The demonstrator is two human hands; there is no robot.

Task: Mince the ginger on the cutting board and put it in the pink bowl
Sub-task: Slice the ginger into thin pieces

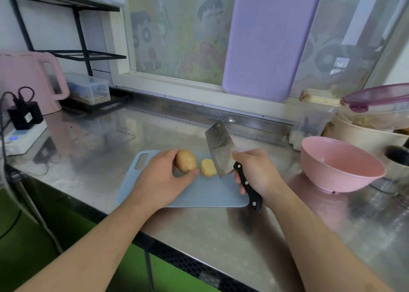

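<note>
Nearest you, green cabinet fronts ran under the steel counter, whose perforated front edge crossed the bottom of the view. Both your forearms reached in over that edge. On the counter lay the pale blue cutting board, its handle hole to the left. Your left hand curled its fingers and thumb round the brown-skinned piece of ginger on the board. Just right of it, a cut yellow piece rested on the board, touching or almost touching the blade. Your right hand gripped the black handle of the cleaver, fingers wrapped tight, the blade tilted with its tip on the board. The pink bowl stood to the right of the board, well apart from the ginger.

Farther left sat a white power strip with black plugs, a pink kettle, and a clear lidded box under a black wire rack. Far right stood a cream bowl, a clear container and a purple-rimmed lid. A lilac board leaned against the window, whose glass showed cartoon pictures.
</note>
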